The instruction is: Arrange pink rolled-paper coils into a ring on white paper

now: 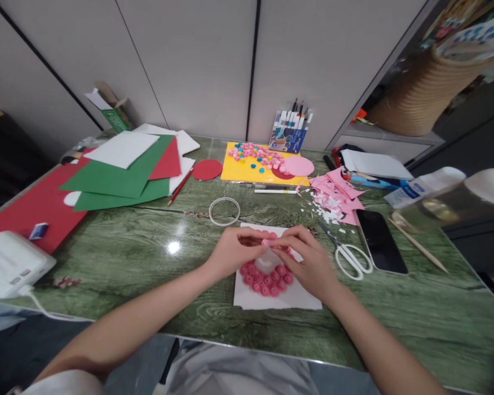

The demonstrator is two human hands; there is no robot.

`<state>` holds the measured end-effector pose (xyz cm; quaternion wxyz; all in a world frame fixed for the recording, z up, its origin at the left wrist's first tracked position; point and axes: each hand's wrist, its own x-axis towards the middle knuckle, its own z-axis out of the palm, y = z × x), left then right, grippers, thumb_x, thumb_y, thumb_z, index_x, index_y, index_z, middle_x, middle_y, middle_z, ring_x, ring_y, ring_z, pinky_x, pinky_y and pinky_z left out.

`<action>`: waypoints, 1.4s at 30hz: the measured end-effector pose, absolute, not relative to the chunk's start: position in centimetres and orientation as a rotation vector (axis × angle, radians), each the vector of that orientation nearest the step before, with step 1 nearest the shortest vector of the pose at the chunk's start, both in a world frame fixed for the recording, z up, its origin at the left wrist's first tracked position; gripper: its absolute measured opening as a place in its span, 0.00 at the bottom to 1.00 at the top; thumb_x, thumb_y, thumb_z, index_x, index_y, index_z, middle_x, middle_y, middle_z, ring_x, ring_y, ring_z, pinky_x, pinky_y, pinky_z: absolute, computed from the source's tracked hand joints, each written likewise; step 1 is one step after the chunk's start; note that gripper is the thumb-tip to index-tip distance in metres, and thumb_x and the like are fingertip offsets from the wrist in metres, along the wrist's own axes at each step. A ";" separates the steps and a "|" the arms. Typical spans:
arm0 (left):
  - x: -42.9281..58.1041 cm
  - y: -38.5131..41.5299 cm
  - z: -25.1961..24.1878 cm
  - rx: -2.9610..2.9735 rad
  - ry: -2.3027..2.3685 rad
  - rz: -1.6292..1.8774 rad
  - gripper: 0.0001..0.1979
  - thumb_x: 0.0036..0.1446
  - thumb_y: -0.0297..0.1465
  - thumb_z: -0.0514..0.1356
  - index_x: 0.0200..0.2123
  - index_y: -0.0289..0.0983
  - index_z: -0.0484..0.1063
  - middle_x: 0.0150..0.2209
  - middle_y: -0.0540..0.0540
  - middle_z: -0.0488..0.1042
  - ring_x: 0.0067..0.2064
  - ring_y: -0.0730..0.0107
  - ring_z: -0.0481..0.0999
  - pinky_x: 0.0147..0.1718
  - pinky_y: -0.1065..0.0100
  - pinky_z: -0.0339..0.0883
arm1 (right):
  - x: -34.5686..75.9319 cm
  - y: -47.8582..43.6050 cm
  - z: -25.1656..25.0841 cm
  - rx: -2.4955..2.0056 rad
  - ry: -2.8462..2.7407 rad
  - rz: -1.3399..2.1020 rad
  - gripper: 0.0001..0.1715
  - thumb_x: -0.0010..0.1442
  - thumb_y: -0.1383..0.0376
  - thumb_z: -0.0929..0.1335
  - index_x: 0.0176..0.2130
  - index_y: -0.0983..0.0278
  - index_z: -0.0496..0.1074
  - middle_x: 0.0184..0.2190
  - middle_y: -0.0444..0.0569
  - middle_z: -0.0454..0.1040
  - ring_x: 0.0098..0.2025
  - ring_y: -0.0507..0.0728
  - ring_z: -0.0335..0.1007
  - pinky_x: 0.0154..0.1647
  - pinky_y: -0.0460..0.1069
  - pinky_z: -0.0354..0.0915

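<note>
Over a white sheet [247, 299] near the table's front, my left hand [234, 249] and my right hand [308, 260] meet fingertip to fingertip. Between them they pinch a small light pink piece [265, 242]; both hands have their fingers closed on it. Below the fingers lies a ring of darker pink paper coils [265, 281], whose upper part is partly hidden by my hands. White-handled scissors [352, 260] rest to the right of my right hand. A pale round ring [224, 212] lies behind my left hand.
A yellow sheet [234, 174] at the back holds pink and blue pieces. Pink paper scraps [335, 189] and a phone [381, 241] lie at the right, near a wooden stick [420, 246]. Green sheets [127, 173] and a white power bank [14, 263] are at the left.
</note>
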<state>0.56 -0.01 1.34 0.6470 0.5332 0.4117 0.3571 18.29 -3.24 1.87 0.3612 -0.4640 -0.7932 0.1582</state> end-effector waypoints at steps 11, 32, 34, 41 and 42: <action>0.4 0.1 1.5 1.333 0.982 0.870 0.10 0.46 0.30 0.63 0.35 0.34 0.76 0.35 0.44 0.78 0.37 0.67 0.76 0.38 0.69 0.71 | 18.0 -3.5 1.4 -1.181 -2.100 0.461 0.06 0.56 0.69 0.65 0.35 0.59 0.70 0.34 0.48 0.66 0.39 0.54 0.64 0.40 0.52 0.63; 0.7 -0.8 1.6 1.681 1.027 1.021 0.09 0.48 0.27 0.61 0.35 0.38 0.76 0.32 0.46 0.75 0.33 0.72 0.73 0.31 0.72 0.68 | 17.6 -4.0 1.8 -1.106 -1.844 0.229 0.12 0.52 0.75 0.66 0.35 0.59 0.67 0.31 0.46 0.67 0.37 0.54 0.66 0.37 0.51 0.65; 0.8 -1.0 1.7 1.752 1.033 1.036 0.09 0.48 0.26 0.60 0.34 0.38 0.77 0.32 0.46 0.75 0.34 0.72 0.73 0.33 0.71 0.68 | 17.3 -4.1 1.7 -1.085 -1.806 0.219 0.12 0.51 0.76 0.67 0.33 0.59 0.66 0.31 0.45 0.67 0.36 0.54 0.66 0.37 0.51 0.65; 0.9 -1.1 1.7 1.814 1.025 1.052 0.09 0.48 0.25 0.60 0.35 0.37 0.76 0.32 0.46 0.76 0.34 0.73 0.72 0.35 0.71 0.68 | 16.9 -4.3 1.5 -1.090 -1.765 0.252 0.12 0.50 0.76 0.67 0.32 0.60 0.66 0.32 0.46 0.68 0.38 0.54 0.67 0.39 0.52 0.66; 0.9 -1.1 1.7 1.813 1.026 1.052 0.09 0.48 0.25 0.60 0.35 0.37 0.76 0.32 0.46 0.75 0.34 0.72 0.72 0.35 0.71 0.68 | 16.9 -4.3 1.5 -1.088 -1.764 0.246 0.12 0.50 0.76 0.68 0.31 0.60 0.66 0.31 0.45 0.68 0.37 0.54 0.67 0.39 0.52 0.66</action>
